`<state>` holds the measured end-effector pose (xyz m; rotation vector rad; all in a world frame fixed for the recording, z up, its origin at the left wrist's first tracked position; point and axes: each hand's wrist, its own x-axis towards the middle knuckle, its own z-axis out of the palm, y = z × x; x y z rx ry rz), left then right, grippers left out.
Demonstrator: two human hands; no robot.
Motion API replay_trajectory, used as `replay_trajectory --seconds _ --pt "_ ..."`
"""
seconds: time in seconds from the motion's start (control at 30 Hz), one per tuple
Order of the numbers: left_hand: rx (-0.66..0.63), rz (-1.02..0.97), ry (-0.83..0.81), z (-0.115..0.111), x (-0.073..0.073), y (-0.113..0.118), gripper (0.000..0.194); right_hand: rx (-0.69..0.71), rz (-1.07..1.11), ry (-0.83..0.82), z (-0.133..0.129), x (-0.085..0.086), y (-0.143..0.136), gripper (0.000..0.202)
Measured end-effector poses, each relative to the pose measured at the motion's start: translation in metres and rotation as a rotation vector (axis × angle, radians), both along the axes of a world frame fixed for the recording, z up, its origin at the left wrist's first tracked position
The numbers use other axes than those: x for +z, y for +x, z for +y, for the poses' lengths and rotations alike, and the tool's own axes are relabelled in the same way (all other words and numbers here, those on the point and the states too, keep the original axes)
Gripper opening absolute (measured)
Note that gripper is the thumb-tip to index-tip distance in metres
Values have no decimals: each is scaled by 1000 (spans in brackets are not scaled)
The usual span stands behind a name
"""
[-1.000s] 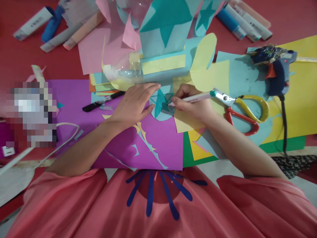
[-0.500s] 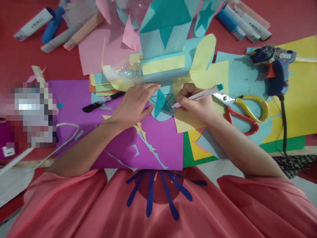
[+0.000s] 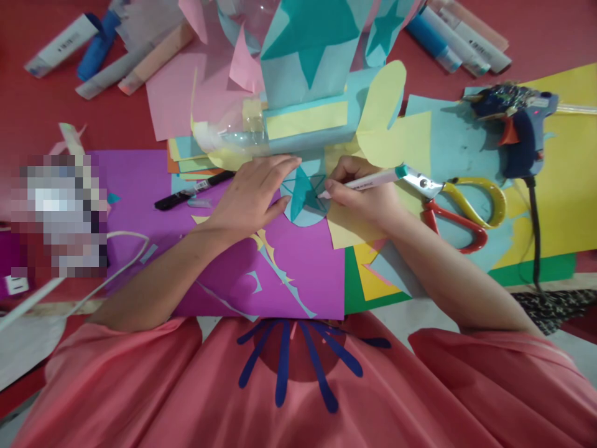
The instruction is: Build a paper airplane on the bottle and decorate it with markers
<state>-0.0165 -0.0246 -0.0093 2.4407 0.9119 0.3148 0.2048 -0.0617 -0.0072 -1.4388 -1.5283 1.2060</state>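
My right hand point(image 3: 361, 193) is closed around a white marker point(image 3: 375, 179) with a teal end, its tip on the right part of a star outline. The star point(image 3: 301, 193), partly coloured teal, is on a light blue rounded paper point(image 3: 305, 218). My left hand point(image 3: 254, 196) lies flat with fingers spread, its fingertips and thumb at the left edge of that paper. A black marker point(image 3: 193, 190) rests beside my left hand on purple paper point(image 3: 140, 180).
Red and yellow-handled scissors point(image 3: 459, 214) lie right of my right hand, with a blue glue gun point(image 3: 525, 137) and its cable beyond. Ahead lies a paper-wrapped plastic bottle point(image 3: 233, 134). Several markers point(image 3: 161, 59) are at both far corners. Paper scraps point(image 3: 284, 274) lie near the front edge.
My right hand and the white marker have shifted slightly left, bringing the tip further into the star. My left hand has stayed in place.
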Motion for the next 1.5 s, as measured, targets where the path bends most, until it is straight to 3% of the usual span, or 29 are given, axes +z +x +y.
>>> replay_trajectory --seconds 0.33,0.43,0.67,0.93,1.5 --pt "-15 11 27 1 -2 -1 48 138 -35 -96 4 18 4 21" --pt "3 33 26 0 -2 -1 48 143 -27 -83 5 17 5 24" --pt "-13 26 50 0 -1 0 48 -17 60 -39 2 7 2 23" --pt "5 29 11 0 -1 0 50 19 51 -12 1 4 2 31" --pt "1 42 27 0 1 0 48 152 -43 -70 5 15 7 29"
